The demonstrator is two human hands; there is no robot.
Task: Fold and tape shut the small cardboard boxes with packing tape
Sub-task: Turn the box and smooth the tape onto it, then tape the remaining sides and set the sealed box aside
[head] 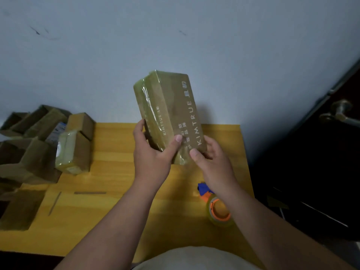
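I hold a small brown cardboard box (pixel 167 112) printed with "KIMTRUE" upright in the air above the yellow wooden table (pixel 109 172). Shiny clear tape covers its left side and top end. My left hand (pixel 153 151) grips the box's lower left, thumb pressed on its front face. My right hand (pixel 210 154) holds the lower right corner, thumb on the front. A roll of clear packing tape on an orange and blue dispenser (pixel 218 209) lies on the table under my right forearm.
A pile of cardboard boxes (pixel 39 141), some open and one taped (pixel 72 152), crowds the table's left side. Flattened cardboard (pixel 19 207) lies at the front left. A dark door with a metal handle (pixel 339 112) stands to the right. A pale wall is behind.
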